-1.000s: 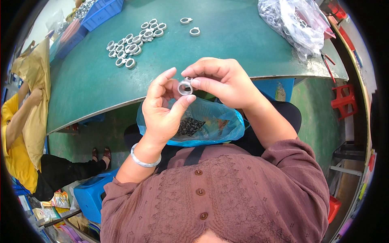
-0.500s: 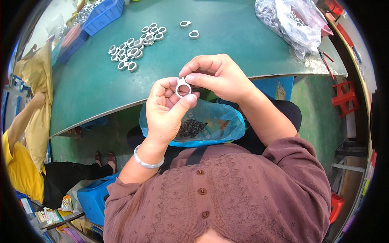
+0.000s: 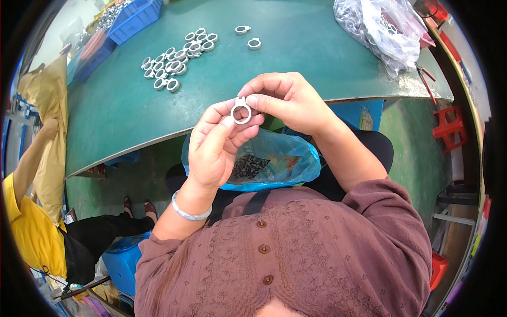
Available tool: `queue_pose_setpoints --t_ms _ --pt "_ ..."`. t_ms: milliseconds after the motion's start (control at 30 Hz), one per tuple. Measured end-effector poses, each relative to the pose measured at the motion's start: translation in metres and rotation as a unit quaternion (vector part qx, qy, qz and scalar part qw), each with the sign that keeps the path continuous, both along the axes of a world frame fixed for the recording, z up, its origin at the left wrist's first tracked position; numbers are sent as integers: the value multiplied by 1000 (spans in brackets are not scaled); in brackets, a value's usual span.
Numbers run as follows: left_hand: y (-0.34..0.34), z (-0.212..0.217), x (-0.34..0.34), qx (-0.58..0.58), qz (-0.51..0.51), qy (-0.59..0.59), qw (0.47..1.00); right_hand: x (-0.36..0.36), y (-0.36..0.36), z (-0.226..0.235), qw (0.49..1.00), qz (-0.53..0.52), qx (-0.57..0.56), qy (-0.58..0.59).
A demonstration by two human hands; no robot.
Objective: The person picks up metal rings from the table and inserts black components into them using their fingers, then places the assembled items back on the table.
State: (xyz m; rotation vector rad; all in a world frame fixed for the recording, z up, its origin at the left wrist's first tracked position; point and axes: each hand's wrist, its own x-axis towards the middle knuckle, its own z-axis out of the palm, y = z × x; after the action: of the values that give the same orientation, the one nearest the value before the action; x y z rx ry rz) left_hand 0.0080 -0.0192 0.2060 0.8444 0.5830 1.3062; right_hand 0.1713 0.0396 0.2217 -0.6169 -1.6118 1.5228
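A silvery metal ring clamp (image 3: pixel 241 122) with a small lug on top is held upright over the table's front edge. My left hand (image 3: pixel 210 148) pinches its lower left side between thumb and fingers. Thumb and forefinger of my right hand (image 3: pixel 289 103) close together at the lug; any small piece between them is hidden. Beyond my hands, a pile of similar ring clamps (image 3: pixel 174 67) lies on the green table (image 3: pixel 296 58). Two loose ones, a ring (image 3: pixel 254 44) and another ring (image 3: pixel 242 30), lie to the pile's right.
An open blue plastic bag (image 3: pixel 298 177) with small dark parts (image 3: pixel 249 167) sits at my lap. A clear bag of rings (image 3: pixel 377 31) rests far right, beside red-handled pliers (image 3: pixel 425 84). A blue crate (image 3: pixel 134 24) stands far left. A person in yellow (image 3: pixel 34 227) holds a tan sack (image 3: pixel 53 105).
The ring clamp and both hands have shifted slightly right. My left thumb has moved up along the ring's left side. The person at left has moved a little.
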Motion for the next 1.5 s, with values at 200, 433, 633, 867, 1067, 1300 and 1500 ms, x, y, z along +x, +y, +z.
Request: queue_pose_setpoints --t_ms 200,433,633,867,1067,1300,1500 --pt "2 -1 0 -16 10 -10 1000 -2 3 -2 1000 -9 9 -6" --pt "-4 -6 -13 7 -9 211 977 8 25 0 973 -69 188 -114" --pt "-11 -34 -20 269 -26 618 738 16 91 5 846 -207 353 -340" --pt "-9 -20 -18 202 -36 597 776 2 107 5 773 -193 345 -496" --pt "-4 -10 -17 50 -18 308 950 3 92 4 794 -178 397 -426" --pt "14 9 -13 -19 34 82 996 -19 24 7 800 -168 555 -153" --pt "15 -1 -16 -4 -13 36 999 -23 3 -2 807 -193 546 -116"
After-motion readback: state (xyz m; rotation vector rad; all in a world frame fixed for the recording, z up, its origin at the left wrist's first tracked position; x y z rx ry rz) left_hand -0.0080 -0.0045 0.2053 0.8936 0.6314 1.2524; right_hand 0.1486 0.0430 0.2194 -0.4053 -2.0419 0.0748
